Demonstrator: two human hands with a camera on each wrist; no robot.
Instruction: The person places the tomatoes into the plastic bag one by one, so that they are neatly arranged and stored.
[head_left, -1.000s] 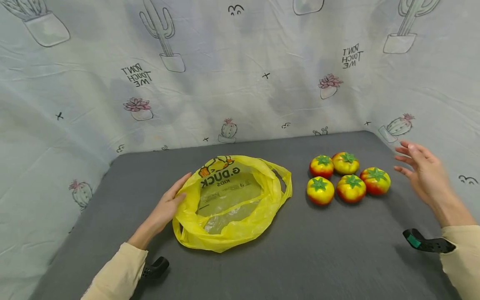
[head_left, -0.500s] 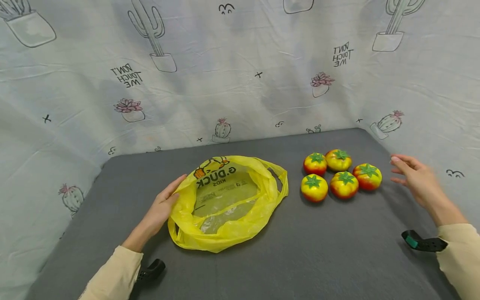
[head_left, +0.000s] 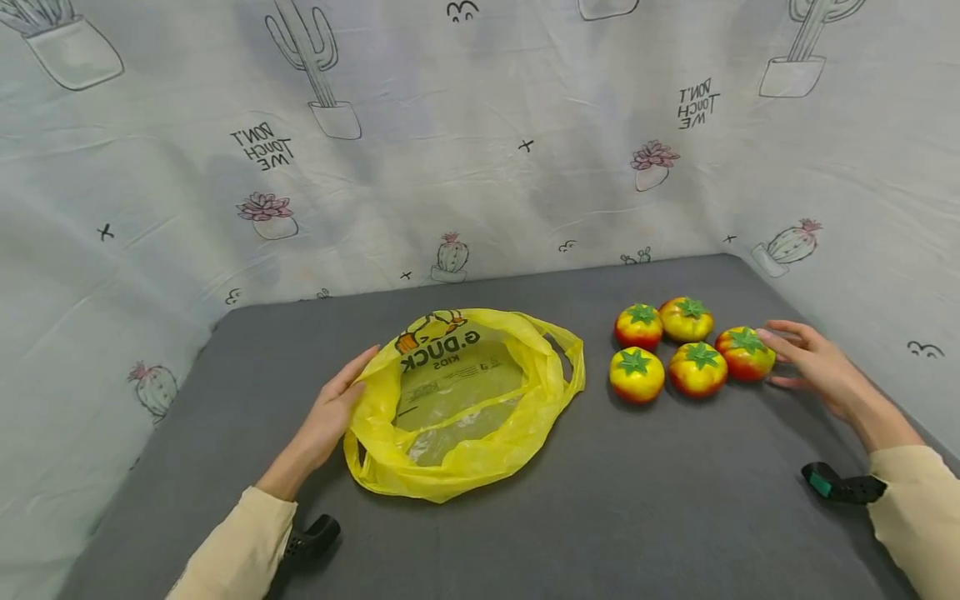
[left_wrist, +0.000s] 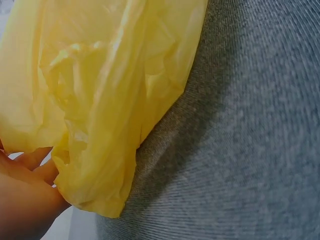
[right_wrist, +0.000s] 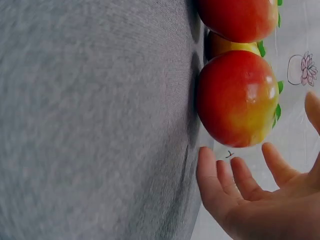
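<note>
A yellow plastic bag (head_left: pixel 457 454) with "G.DUCK KIDS" printing lies on the dark table, its mouth spread wide. At its left rim my left hand (head_left: pixel 324 421) holds the plastic, the edge lying between thumb and fingers; folds partly hide those fingers in the left wrist view. Several glossy red-and-yellow tomatoes (head_left: pixel 698 372) with green leafy tops sit in a cluster right of the bag. Beside the rightmost tomato (head_left: pixel 745 357) is my right hand (head_left: pixel 825 375), fingers spread and slightly bent around its right side. The right wrist view shows a small gap between fingertips and that tomato (right_wrist: pixel 237 100).
A dark grey cloth-like table surface (head_left: pixel 540 533) lies under everything. Pale fabric walls (head_left: pixel 487 192) with cactus drawings stand behind and at both sides. Black wrist straps show at the left sleeve (head_left: pixel 240 542) and the right sleeve (head_left: pixel 918 508).
My right hand has moved left and slightly down, up to the rightmost tomato. My left hand stays at the bag's rim. The head view has shifted slightly.
</note>
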